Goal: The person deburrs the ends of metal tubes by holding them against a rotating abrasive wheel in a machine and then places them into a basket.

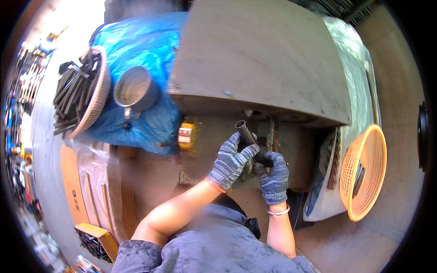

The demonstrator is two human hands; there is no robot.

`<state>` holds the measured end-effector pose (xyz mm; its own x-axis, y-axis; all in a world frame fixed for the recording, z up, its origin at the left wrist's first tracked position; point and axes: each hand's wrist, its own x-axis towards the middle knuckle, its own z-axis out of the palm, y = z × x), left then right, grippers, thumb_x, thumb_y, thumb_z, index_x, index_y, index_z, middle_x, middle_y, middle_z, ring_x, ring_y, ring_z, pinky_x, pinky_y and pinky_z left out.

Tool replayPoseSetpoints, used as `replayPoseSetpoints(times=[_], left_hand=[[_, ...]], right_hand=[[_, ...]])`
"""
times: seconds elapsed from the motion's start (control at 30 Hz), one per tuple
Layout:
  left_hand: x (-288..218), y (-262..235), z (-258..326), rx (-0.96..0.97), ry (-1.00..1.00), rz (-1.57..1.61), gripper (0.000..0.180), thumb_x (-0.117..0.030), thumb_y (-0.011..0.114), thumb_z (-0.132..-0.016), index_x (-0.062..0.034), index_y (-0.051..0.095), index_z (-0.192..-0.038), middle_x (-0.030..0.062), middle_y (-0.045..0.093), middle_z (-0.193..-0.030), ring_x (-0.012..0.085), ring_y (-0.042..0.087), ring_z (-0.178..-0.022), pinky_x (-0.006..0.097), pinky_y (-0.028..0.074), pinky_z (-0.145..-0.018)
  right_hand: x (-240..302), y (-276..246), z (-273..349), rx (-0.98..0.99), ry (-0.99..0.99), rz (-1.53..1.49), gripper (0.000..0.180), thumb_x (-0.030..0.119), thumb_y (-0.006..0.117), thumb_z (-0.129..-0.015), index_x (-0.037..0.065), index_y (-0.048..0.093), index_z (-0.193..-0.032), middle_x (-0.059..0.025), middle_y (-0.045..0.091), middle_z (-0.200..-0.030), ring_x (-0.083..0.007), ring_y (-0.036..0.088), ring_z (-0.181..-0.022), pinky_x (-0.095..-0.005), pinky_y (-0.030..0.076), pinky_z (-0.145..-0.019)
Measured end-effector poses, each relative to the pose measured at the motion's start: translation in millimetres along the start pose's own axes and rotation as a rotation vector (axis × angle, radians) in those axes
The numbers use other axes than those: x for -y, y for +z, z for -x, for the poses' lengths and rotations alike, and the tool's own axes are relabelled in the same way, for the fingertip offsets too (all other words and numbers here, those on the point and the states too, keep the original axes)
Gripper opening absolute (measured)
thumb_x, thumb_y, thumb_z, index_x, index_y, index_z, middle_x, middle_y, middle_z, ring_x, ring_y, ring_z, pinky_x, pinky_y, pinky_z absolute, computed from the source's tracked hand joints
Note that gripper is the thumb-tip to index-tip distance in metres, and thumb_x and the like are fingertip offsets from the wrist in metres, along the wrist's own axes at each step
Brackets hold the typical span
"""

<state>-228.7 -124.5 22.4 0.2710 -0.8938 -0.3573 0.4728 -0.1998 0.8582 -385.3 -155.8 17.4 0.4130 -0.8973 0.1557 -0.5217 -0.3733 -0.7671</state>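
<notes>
Both hands wear grey knitted gloves. My left hand (231,160) is wrapped around a short dark metal tube (245,131), whose open end points up and away, just below the edge of a large wooden board (255,54). My right hand (273,176) grips the lower end of the same tube or a dark part joined to it; which one is hidden by the fingers. A thin upright metal rod (271,134) stands just behind the hands.
A woven basket (98,98) full of dark metal tubes sits at left on a blue tarp (145,41), next to a metal pot (133,87). An orange plastic basket (364,170) lies at right. A yellow device (185,134) sits under the board's edge. Cardboard boxes (73,182) stand at lower left.
</notes>
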Motion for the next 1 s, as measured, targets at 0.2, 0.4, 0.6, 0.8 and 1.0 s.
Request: replayPoseSetpoints(times=[0.2,0.4,0.6,0.8,1.0], left_hand=[[-39.2,-72.5,29.3,-0.017,0.244,0.166,0.049,-0.007,0.064,-0.089,-0.0029,0.045,-0.134,0.0073,0.055,-0.124,0.0163,0.052,-0.114,0.031,0.043,-0.099],[-22.3,-132.1,64.3,-0.097,0.136,0.073,0.046,-0.010,0.066,-0.088,-0.0013,0.048,-0.130,0.0064,0.057,-0.121,0.0143,0.053,-0.111,0.029,0.044,-0.097],[-23.9,-168.8,94.2,-0.220,0.116,0.158,0.043,-0.010,0.064,-0.089,-0.0013,0.049,-0.129,0.0059,0.058,-0.120,0.0140,0.054,-0.111,0.030,0.044,-0.096],[-22.6,-190.1,105.7,-0.281,0.107,0.184,0.042,-0.012,0.064,-0.090,-0.0027,0.050,-0.128,0.0064,0.058,-0.118,0.0137,0.053,-0.108,0.029,0.042,-0.097],[-16.1,-187.3,99.0,-0.286,0.141,0.088,0.043,-0.016,0.065,-0.090,-0.0017,0.051,-0.128,0.0080,0.058,-0.118,0.0149,0.053,-0.109,0.029,0.043,-0.096]], right_hand=[[112.7,19.2,-100.4,-0.016,-0.416,-0.019,0.020,0.005,0.069,-0.080,0.004,0.061,-0.099,-0.0138,0.060,-0.088,-0.0292,0.061,-0.080,-0.0344,0.049,-0.074],[222.8,116.4,-206.8,0.218,-0.941,0.363,0.022,0.018,0.069,-0.079,0.012,0.063,-0.099,-0.0144,0.061,-0.093,-0.0308,0.060,-0.087,-0.0406,0.047,-0.072],[283.3,216.1,-234.4,0.495,-1.013,0.870,0.041,0.025,0.079,-0.065,0.015,0.066,-0.103,-0.0103,0.064,-0.104,-0.0279,0.061,-0.102,-0.0469,0.047,-0.081],[291.5,239.8,-230.7,0.577,-1.021,0.978,0.044,0.026,0.082,-0.062,0.015,0.067,-0.102,-0.0095,0.064,-0.107,-0.0282,0.061,-0.104,-0.0470,0.047,-0.082],[280.7,225.4,-234.0,0.472,-1.079,0.861,0.019,0.020,0.067,-0.074,0.011,0.064,-0.091,-0.0132,0.063,-0.092,-0.0302,0.063,-0.091,-0.0445,0.049,-0.074]])
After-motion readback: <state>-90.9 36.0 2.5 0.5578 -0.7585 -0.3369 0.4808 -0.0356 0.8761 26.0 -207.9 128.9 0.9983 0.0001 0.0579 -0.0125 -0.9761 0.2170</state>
